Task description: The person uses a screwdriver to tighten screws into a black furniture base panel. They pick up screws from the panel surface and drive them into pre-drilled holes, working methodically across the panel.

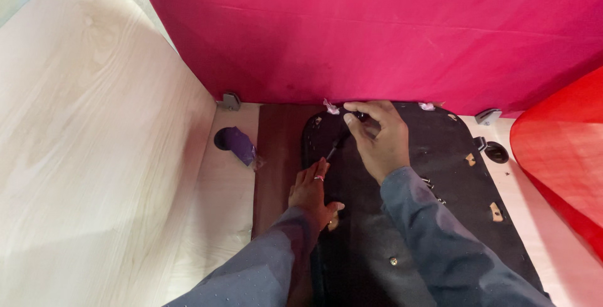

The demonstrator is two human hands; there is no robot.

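A large black rounded panel (433,175) lies flat on a pale wooden desk, partly over a dark brown board (276,156). My right hand (377,140) grips the dark handle of a screwdriver (342,138), whose tip points down-left at the panel's left edge. My left hand (312,192) rests flat on that edge, fingers together, a ring on one finger, right beside the tool's tip. Both arms wear dark grey-blue sleeves.
A magenta fabric screen (377,30) stands behind the desk, a curved pale wooden partition (94,125) at left, a red curved panel (565,156) at right. A purple wad (237,142) sits in a cable hole. Metal brackets (230,100) and small screws (393,260) are nearby.
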